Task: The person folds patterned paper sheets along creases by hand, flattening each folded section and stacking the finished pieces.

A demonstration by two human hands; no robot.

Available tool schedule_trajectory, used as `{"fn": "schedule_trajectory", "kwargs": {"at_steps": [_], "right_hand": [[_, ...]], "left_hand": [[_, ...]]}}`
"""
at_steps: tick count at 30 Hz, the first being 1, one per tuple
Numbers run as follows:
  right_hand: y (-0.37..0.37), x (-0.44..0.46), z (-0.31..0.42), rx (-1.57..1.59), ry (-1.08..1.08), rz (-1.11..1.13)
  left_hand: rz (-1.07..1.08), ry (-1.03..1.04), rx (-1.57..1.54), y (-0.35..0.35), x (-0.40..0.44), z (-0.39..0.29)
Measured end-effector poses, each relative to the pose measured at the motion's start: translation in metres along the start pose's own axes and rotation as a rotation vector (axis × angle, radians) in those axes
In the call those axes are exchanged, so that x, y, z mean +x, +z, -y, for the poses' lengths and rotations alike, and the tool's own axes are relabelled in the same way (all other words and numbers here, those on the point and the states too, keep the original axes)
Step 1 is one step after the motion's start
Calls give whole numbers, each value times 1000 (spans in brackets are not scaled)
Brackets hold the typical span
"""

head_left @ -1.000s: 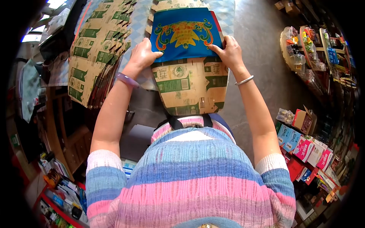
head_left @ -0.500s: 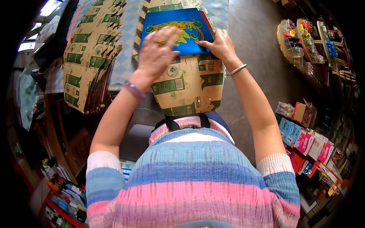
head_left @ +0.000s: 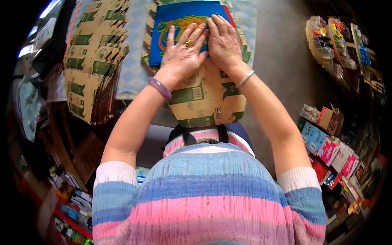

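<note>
A blue sheet (head_left: 160,50) with a yellow, green and orange pattern lies on brown cardboard (head_left: 208,98) printed in green, with a strip of red at its upper right edge. My left hand (head_left: 183,52) rests flat on the sheet's lower left part, fingers spread, a gold ring on one finger. Beside it, my right hand (head_left: 223,45) lies flat on the right part of the sheet, fingers stretched out. The two hands nearly touch and cover much of the pattern. Neither hand grips anything.
Overlapping printed cardboard pieces (head_left: 92,57) lie at the left on a blue-and-white checked cloth (head_left: 134,53). Packaged goods in round baskets (head_left: 322,43) stand at the upper right. Boxes and packets (head_left: 330,151) are at the lower right, and a cluttered red-edged shelf (head_left: 73,222) at the lower left.
My left hand has moved from the sheet's left edge onto its surface. My right hand has left the right edge and now lies flat on the sheet, close to the left.
</note>
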State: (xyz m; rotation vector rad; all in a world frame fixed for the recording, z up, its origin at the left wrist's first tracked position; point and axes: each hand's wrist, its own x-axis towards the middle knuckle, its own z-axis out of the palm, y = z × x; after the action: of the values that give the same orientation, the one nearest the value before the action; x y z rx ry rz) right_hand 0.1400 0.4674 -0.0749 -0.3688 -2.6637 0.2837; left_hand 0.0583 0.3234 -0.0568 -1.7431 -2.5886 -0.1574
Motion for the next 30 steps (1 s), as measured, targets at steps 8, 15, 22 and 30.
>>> {"fn": "schedule_trajectory", "kwargs": {"at_steps": [8, 15, 22, 30], "right_hand": [[-6, 2, 1, -26, -17, 55], [3, 3, 14, 94, -83, 82], [-29, 7, -39, 83, -298, 196], [-33, 10, -38, 147, -268, 224]], "left_hand": [[-10, 51, 10, -10, -5, 26], [45, 45, 46, -11, -3, 30], [77, 192, -100, -25, -9, 51], [70, 205, -104, -25, -9, 55]]}}
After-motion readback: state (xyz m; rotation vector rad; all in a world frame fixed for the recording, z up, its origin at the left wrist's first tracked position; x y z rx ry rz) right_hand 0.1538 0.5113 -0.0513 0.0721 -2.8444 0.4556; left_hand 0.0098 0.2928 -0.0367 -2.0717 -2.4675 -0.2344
